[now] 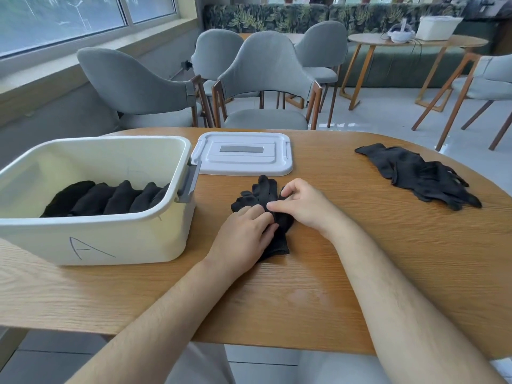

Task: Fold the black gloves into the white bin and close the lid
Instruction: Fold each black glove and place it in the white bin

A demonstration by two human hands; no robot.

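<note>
A black glove (264, 189) lies flat on the wooden table in front of me, fingers pointing away. My left hand (243, 236) presses on its cuff half with fingers laid over the fabric. My right hand (302, 203) pinches the glove near its middle between thumb and fingertips. The white bin (94, 239), marked "A", stands open at the left and holds several folded black gloves (105, 199) in a row. Its white lid (243, 155) lies flat on the table behind the glove.
A loose pile of black gloves (421, 173) lies at the right of the table (304, 295). Grey chairs (266, 79) stand behind the far edge. A round table with another bin (435, 27) is at the back right.
</note>
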